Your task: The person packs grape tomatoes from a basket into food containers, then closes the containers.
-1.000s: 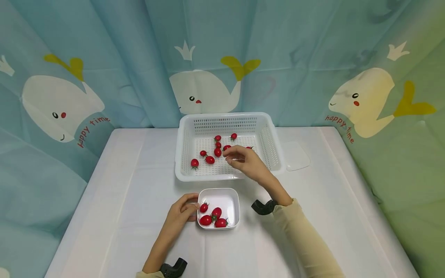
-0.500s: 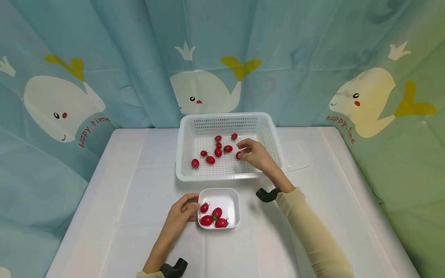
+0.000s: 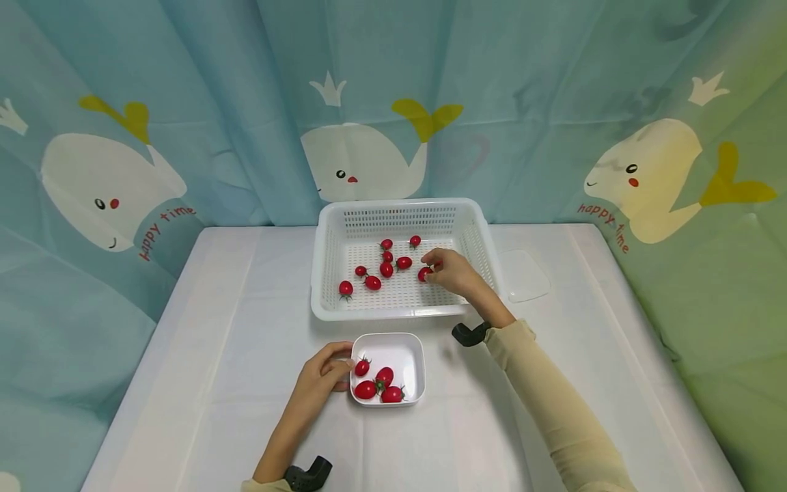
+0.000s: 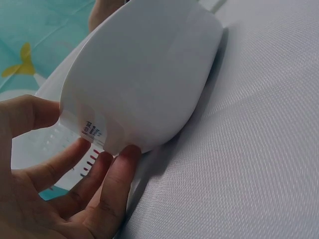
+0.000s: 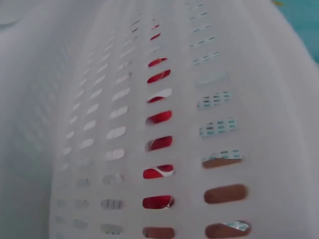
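Note:
My left hand holds the left side of a small white plastic container, with fingertips against its outer wall. Several red cherry tomatoes with green stems lie inside that container. Over the right part of the white basket, my right hand pinches a cherry tomato near the basket floor; the hand partly covers it. More cherry tomatoes lie loose to its left. In the right wrist view the basket's slotted wall hides most of the hand, and red shows through the slots.
A clear plastic lid lies flat to the right of the basket. White cloth covers the table. Behind it hangs a blue curtain with whale prints, and a green one stands at the right.
My right hand has moved right and down within the basket, away from the middle tomatoes, to the tomato at the right. My left hand and the small container have stayed in place.

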